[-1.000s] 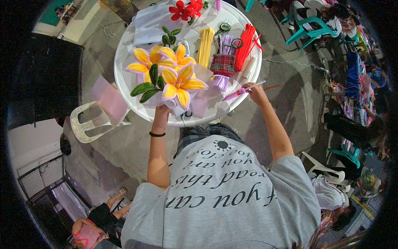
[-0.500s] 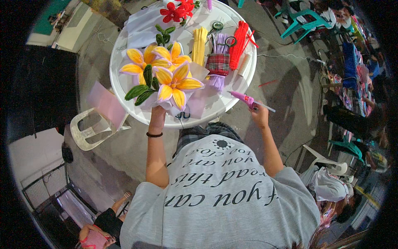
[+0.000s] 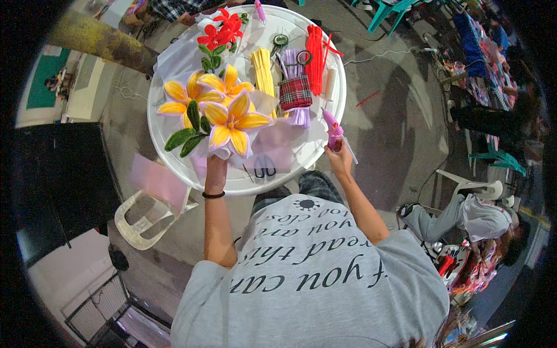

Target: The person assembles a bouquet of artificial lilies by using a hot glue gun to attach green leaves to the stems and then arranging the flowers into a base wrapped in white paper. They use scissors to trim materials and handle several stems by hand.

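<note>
My left hand [image 3: 216, 169] is closed round the base of a bouquet of yellow-orange flowers [image 3: 232, 123] with lilac edges, its fingers partly hidden under the pale wrapping. Dark green fuzzy leaves [image 3: 178, 139] stick out on the bouquet's left side. At the table's right rim, my right hand [image 3: 340, 159] grips a pink hot glue gun [image 3: 332, 124], nozzle pointing up and away. A clear glue stick [image 3: 351, 151] juts from the gun's back. Between the hands, scissors with dark blue handles [image 3: 265, 168] lie beside a sheer pink sheet [image 3: 275, 142].
The round white table [image 3: 155, 130] bears yellow stems [image 3: 263, 72], lilac stems [image 3: 299, 118] in plaid cloth [image 3: 296, 93], red stems [image 3: 314, 58], tape rolls [image 3: 280, 40], red flowers [image 3: 216, 37] and another glue gun [image 3: 260, 10]. A white chair [image 3: 145, 223] stands left; a seated person [image 3: 476, 217] is at right.
My right hand with the glue gun has come closer to the table, and the nozzle points more steeply up. The view has shifted, showing more beyond the table's far side. The bouquet stays in my left hand.
</note>
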The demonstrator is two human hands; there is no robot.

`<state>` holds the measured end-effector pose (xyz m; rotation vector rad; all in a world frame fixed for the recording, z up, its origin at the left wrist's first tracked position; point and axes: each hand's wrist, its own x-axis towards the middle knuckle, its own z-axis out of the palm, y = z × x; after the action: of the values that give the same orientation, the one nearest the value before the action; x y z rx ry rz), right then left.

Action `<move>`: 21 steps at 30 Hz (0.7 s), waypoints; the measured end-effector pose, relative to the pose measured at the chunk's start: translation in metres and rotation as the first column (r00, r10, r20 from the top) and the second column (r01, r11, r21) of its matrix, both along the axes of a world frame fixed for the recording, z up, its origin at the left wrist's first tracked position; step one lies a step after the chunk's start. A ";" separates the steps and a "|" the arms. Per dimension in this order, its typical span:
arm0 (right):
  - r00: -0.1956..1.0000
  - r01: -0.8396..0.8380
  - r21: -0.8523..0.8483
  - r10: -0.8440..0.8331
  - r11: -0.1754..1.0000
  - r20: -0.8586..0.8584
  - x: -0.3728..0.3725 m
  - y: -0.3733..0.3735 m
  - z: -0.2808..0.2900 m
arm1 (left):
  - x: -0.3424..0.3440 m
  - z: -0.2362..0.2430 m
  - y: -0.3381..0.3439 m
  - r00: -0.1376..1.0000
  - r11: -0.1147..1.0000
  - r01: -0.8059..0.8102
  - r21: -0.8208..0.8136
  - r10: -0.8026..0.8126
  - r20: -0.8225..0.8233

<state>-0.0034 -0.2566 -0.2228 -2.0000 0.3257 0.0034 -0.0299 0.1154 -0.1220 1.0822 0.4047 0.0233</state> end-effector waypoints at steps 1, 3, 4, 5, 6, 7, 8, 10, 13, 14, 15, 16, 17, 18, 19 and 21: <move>1.000 0.010 0.013 -0.011 1.000 0.024 0.002 0.006 -0.001 | 0.003 0.003 0.005 1.000 1.000 0.007 -0.018 -0.007 -0.029; 0.999 0.039 -0.155 -0.034 0.987 0.034 0.002 0.012 -0.001 | 0.005 0.007 0.011 0.989 0.945 0.074 0.318 -0.109 0.096; 0.999 0.045 -0.238 -0.038 0.970 0.035 0.002 0.017 0.003 | 0.003 0.010 0.014 0.976 0.876 0.078 0.476 -0.165 0.144; 0.997 0.078 -0.224 -0.071 0.972 0.037 0.004 0.022 0.007 | 0.003 0.011 0.019 0.986 0.951 0.104 0.291 -0.138 0.099; 0.994 0.110 -0.209 -0.104 0.972 0.039 0.006 0.028 0.011 | 0.004 0.013 0.024 0.990 0.959 0.111 0.261 -0.128 0.050; 0.990 0.144 -0.197 -0.139 0.970 0.039 0.006 0.030 0.011 | 0.004 0.014 0.026 0.993 0.966 0.118 0.228 -0.122 0.000; 0.990 0.142 -0.211 -0.135 0.967 0.044 0.006 0.033 0.011 | 0.003 0.015 0.029 0.992 0.973 0.124 0.195 -0.116 -0.050; 0.990 0.137 -0.236 -0.128 0.962 0.053 0.006 0.039 0.010 | 0.003 0.018 0.032 0.992 0.980 0.129 0.153 -0.125 -0.032; 0.988 0.119 -0.224 -0.093 0.967 0.124 0.008 0.047 0.008 | 0.004 0.020 0.035 0.989 0.980 0.145 0.137 -0.148 0.010; 0.988 0.118 -0.237 -0.089 0.964 0.129 0.010 0.049 0.007 | 0.005 0.020 0.036 0.988 0.979 0.150 0.140 -0.155 0.028; 0.987 0.117 -0.251 -0.085 0.961 0.134 0.012 0.050 0.006 | 0.004 0.018 0.040 0.988 0.971 0.151 0.185 -0.156 0.013; 0.987 0.113 -0.267 -0.077 0.957 0.142 0.015 0.050 0.005 | 0.005 0.012 0.043 0.988 0.962 0.149 0.227 -0.154 0.002; 0.987 0.115 -0.275 -0.078 0.955 0.144 0.016 0.050 0.003 | 0.005 0.007 0.046 0.989 0.952 0.147 0.270 -0.150 -0.009; 0.986 0.118 -0.283 -0.079 0.952 0.146 0.017 0.049 0.002 | 0.003 0.003 0.050 0.990 0.964 0.140 0.228 -0.140 -0.016; 0.985 0.124 -0.291 -0.083 0.949 0.148 0.018 0.047 0.000 | 0.003 0.002 0.051 0.991 0.973 0.137 0.185 -0.135 -0.023; 0.988 0.099 -0.302 -0.058 0.948 0.141 0.024 0.042 -0.004 | 0.005 0.001 0.052 0.990 0.982 0.143 0.126 -0.141 -0.027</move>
<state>0.0203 -0.2144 -0.2269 -2.2827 0.3375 -0.2428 -0.0250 0.1675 -0.1206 1.2363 0.3446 -0.0881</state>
